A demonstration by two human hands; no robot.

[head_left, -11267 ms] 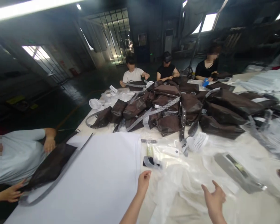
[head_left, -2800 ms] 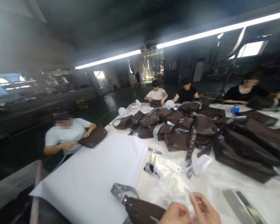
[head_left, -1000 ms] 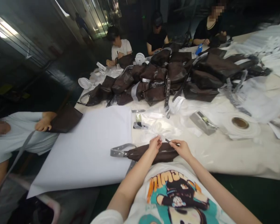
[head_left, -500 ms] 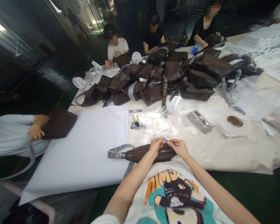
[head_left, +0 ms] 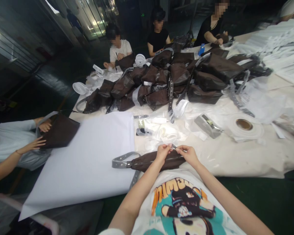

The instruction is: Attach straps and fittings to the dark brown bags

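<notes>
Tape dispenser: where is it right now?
In the head view, the tape dispenser sits ahead of the right hand, just left of the white roll.

A grey tape dispenser (head_left: 207, 126) beside a white roll (head_left: 245, 126), below a heap of dark brown bags (head_left: 156, 99)

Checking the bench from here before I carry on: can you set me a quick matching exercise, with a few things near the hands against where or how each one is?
Things:
1. Left hand
2. Right hand
3. Tape dispenser
4. White roll

Places and states:
A. Lies flat, hollow core facing up
B. Pinches a small metal piece
C. Sits to the right of a white fan
D. Rests on a dark brown bag with a grey strap

Right pairs: 1-D, 2-B, 3-C, 4-A.
</notes>
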